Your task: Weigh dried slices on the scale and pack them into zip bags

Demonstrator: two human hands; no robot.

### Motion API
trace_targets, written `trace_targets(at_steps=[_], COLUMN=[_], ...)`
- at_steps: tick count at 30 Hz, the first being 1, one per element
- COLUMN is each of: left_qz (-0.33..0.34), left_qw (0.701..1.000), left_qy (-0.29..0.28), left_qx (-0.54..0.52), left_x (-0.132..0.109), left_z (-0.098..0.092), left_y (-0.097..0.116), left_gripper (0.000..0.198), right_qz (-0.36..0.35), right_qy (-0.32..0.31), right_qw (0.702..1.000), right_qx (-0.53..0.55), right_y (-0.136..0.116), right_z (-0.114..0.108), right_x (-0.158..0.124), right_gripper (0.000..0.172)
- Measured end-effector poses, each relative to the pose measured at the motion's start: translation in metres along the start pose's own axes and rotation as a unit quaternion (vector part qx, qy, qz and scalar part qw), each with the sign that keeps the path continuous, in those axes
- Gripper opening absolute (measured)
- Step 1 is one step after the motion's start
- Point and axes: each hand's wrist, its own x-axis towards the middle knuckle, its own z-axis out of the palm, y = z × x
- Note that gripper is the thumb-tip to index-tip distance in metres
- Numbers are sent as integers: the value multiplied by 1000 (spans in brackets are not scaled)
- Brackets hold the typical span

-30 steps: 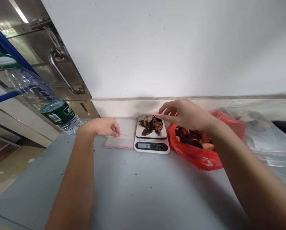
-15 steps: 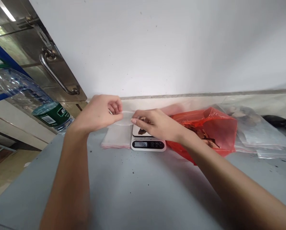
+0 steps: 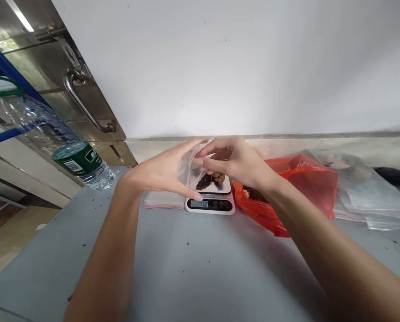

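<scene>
My left hand [image 3: 159, 172] has its thumb and fingers spread wide around a small clear zip-lock bag [image 3: 183, 167] with a reddish seal line. Closed in a pinch, my right hand [image 3: 233, 161] has its fingertips at the bag's edge. Both hands are over a white digital scale [image 3: 226, 207], whose display seems to read 13.2. On its platform lie a dark dried piece [image 3: 204, 181] and a brown lumpy piece [image 3: 219, 178]. Beside the scale is a stack of flat zip-lock bags [image 3: 164, 201], partly covered by my left hand.
To the right, a red plastic bag [image 3: 315, 188] with dried pieces inside lies behind my right forearm. Larger clear zip bags [image 3: 370, 192] and a black object [image 3: 392, 175] are farther right. A large water bottle [image 3: 74, 156] stands at the left table edge. A white wall [image 3: 236, 80] rises behind.
My left hand has gone from curled fingers to spread ones and moved right, over the scale. My right hand has moved slightly right, with the bag now above the platform.
</scene>
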Motion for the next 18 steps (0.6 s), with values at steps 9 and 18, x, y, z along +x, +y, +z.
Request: trace_targets(at_steps=[9,18], left_qz=[-207,-199], left_qw=[973,973], left_qy=[-74,-103], left_qx=[72,53], left_x=[-8,-2], left_z=[-8,-2], left_y=[-39,-37], left_gripper=[130,108], right_qz=[122,158], right_qy=[78,57], right_qw=[940,931], right_qx=[-310,-324], right_y=[26,35], right_z=[-21,-17], right_x=[16,20], right_gripper=[6,6])
